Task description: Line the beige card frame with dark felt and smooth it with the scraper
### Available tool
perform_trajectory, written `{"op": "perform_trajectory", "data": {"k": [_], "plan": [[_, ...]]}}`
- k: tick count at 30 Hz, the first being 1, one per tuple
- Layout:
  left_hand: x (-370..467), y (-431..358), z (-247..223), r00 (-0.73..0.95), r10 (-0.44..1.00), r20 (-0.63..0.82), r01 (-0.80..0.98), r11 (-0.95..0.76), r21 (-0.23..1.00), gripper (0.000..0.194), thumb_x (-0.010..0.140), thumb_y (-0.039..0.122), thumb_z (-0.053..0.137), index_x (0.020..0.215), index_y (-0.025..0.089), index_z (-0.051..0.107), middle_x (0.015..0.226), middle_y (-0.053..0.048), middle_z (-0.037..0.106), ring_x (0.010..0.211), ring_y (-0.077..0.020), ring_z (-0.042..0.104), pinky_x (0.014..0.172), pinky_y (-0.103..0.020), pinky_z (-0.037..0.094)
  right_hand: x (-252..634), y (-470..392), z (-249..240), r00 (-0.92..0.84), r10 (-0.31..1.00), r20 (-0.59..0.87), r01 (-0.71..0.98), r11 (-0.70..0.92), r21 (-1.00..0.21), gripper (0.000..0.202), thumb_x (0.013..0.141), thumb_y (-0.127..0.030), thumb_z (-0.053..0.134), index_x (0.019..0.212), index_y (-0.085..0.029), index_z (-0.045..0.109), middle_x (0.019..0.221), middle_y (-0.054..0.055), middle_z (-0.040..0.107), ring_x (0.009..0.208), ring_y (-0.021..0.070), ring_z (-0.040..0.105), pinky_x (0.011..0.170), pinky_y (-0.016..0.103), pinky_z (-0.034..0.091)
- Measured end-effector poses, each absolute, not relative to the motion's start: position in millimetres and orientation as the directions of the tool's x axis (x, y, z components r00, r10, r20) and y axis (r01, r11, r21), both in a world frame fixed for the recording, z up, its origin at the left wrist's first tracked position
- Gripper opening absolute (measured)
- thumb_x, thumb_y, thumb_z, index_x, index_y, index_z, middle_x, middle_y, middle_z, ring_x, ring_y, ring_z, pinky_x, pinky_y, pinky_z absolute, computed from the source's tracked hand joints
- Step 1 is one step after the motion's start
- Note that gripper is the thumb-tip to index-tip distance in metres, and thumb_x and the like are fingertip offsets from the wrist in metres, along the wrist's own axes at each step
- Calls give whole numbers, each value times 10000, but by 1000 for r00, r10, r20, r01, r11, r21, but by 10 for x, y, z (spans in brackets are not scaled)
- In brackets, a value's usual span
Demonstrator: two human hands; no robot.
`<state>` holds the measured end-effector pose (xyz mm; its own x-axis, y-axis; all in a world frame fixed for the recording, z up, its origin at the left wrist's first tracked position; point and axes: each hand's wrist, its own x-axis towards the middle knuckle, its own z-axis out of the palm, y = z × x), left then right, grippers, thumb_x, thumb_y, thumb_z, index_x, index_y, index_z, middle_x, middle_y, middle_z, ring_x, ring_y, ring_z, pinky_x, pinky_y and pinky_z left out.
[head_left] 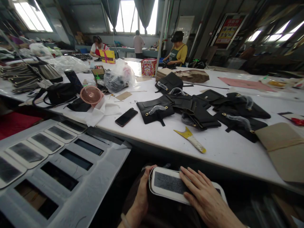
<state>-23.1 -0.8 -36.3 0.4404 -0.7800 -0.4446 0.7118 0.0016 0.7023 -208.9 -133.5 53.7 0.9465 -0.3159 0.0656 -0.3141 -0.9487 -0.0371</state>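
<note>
A white rounded panel with a dark rectangular patch lies over my lap, below the table's front edge. My left hand grips its left end, the fingers wrapped round the edge. Flat on top of the panel's middle and right rests my right hand, its fingers stretched out over the dark patch. Similar white panels with dark centres stand in a row on the grey board at the left.
The grey board has several rectangular cut-outs. On the white table are a phone, black leather pieces, a yellow scraper, a pink fan and brown card. People work farther back.
</note>
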Motion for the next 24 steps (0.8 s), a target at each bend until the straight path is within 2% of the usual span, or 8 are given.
{"op": "perform_trajectory", "data": {"k": [4, 6, 11, 14, 18, 21, 24], "plan": [[-249, -16, -350, 461, -779, -425, 680, 3, 733, 570, 895, 640, 430, 1145, 182, 659, 1117, -94, 677, 1072, -283, 585, 965, -396, 421, -2093, -1324, 547, 964, -225, 140, -233, -972, 41, 532, 902, -261, 539, 1422, -234, 432, 1473, 35, 419, 1275, 304, 493, 982, 501, 489], [-252, -24, -347, 472, -771, -427, 676, 6, 737, 576, 886, 648, 440, 1133, 180, 666, 1113, -98, 677, 1065, -289, 589, 950, -398, 431, -2084, -1330, 563, 966, -212, 150, -220, -975, 38, 523, 895, -254, 546, 1408, -225, 452, 1486, 34, 401, 1290, 306, 475, 999, 497, 479], [-258, -26, -319, 478, -769, -425, 663, -2, 748, 581, 878, 660, 441, 1131, 187, 664, 1124, -91, 670, 1080, -292, 585, 959, -397, 430, -2071, -1359, 535, 949, -303, 86, -291, -948, -132, 483, 914, -270, 532, 1390, -203, 485, 1485, 37, 406, 1336, 273, 423, 1037, 433, 484], [-262, -21, -316, 479, -764, -433, 649, -24, 761, 580, 902, 647, 400, 1161, 190, 647, 1151, -83, 663, 1109, -286, 573, 978, -395, 420, -2079, -1375, 515, 953, -290, 84, -273, -947, -171, 477, 920, -270, 528, 1391, -205, 485, 1473, 33, 427, 1346, 274, 408, 1047, 430, 478], [-262, -21, -345, 481, -762, -433, 637, -35, 770, 574, 910, 639, 388, 1161, 193, 647, 1166, -76, 663, 1141, -285, 559, 1008, -400, 406, -2080, -1378, 517, 962, -222, 156, -210, -973, -90, 512, 902, -220, 534, 1406, -181, 456, 1478, 46, 422, 1345, 288, 404, 1052, 447, 463], [-262, -23, -359, 483, -761, -433, 641, -30, 767, 574, 906, 638, 400, 1165, 189, 648, 1205, -83, 646, 1176, -288, 538, 1024, -396, 394, -2074, -1359, 512, 958, -204, 203, -203, -979, -30, 454, 881, -202, 548, 1331, -152, 529, 1475, 71, 430, 1328, 291, 420, 1032, 429, 472], [-267, -21, -355, 483, -759, -436, 645, -28, 763, 576, 910, 635, 391, 1168, 185, 643, 1192, -86, 646, 1152, -284, 548, 1004, -390, 406, -2066, -1326, 498, 948, -170, 268, -192, -980, 56, 400, 853, -205, 569, 1247, -132, 588, 1332, 112, 575, 1163, 300, 561, 925, 433, 527]]}}
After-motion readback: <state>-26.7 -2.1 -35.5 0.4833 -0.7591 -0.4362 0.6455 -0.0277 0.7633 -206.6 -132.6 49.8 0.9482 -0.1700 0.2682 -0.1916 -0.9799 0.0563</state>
